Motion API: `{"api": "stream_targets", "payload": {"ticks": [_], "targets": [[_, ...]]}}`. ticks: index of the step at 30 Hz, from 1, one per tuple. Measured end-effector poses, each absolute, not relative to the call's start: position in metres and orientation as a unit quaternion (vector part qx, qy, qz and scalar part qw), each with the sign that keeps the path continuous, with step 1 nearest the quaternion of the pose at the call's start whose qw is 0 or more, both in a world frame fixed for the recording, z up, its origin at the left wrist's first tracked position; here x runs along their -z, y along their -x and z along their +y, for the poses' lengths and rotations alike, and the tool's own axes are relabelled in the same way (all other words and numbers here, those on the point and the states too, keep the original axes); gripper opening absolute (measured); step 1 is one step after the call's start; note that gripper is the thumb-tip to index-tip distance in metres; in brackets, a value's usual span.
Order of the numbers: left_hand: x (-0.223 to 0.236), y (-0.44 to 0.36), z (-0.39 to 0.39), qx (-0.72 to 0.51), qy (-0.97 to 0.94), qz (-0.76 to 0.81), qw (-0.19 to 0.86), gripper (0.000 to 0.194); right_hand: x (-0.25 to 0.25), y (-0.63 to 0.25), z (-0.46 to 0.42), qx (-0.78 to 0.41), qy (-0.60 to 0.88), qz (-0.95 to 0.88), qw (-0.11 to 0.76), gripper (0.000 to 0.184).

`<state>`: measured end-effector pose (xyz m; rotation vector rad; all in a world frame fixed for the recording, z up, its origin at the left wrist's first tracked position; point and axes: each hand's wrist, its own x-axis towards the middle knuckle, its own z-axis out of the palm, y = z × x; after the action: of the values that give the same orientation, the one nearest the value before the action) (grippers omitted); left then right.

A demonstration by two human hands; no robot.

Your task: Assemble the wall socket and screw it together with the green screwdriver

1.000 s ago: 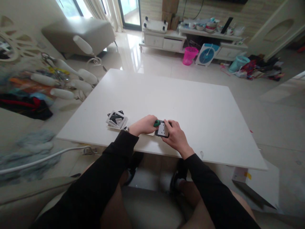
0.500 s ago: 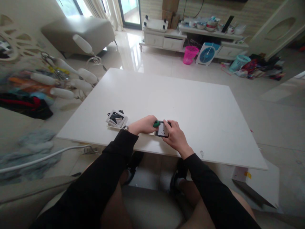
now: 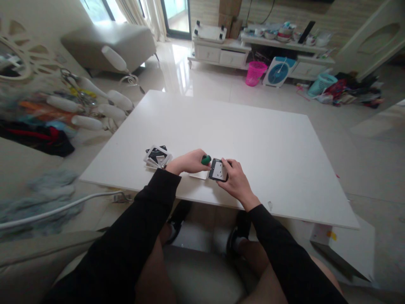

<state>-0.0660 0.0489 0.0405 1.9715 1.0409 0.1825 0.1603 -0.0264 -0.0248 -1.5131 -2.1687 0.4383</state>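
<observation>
My right hand [image 3: 236,179] grips a wall socket [image 3: 219,171] by its right side, fingers over the edge. The socket has a white face with dark slots and a black frame, and its face is tilted up. My left hand [image 3: 192,162] is closed around a green-handled screwdriver [image 3: 206,159], just left of the socket; the tool's tip cannot be made out. Partly under my left hand, a flat white plate [image 3: 200,175] lies on the table. Farther left sits a small pile of white cover frames [image 3: 153,154] with black pieces among them.
The white table [image 3: 228,126] stretches out before me. A small clear object [image 3: 270,205] lies near its front edge. Left of the table stands a lamp with several white shades [image 3: 114,58]. Beyond are a pink basket [image 3: 255,74] and a blue fan [image 3: 278,71].
The screwdriver in my left hand has shifted slightly left, away from the socket's face. More of the socket and of the white plate now shows. My right hand keeps its grip.
</observation>
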Motion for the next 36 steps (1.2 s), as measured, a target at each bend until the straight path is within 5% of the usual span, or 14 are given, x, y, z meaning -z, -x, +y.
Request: {"api": "stream_targets", "payload": {"ticks": [13, 36], "targets": [[-0.046, 0.058, 0.043, -0.066, -0.715, 0.477, 0.507, 0.014, 0.029, -0.160, -0.026, -0.170, 0.526, -0.792, 0.260, 0.082], [-0.044, 0.053, 0.042, -0.049, -0.721, 0.502, 0.475, 0.010, 0.027, -0.158, -0.027, -0.173, 0.521, -0.799, 0.246, 0.083]]}}
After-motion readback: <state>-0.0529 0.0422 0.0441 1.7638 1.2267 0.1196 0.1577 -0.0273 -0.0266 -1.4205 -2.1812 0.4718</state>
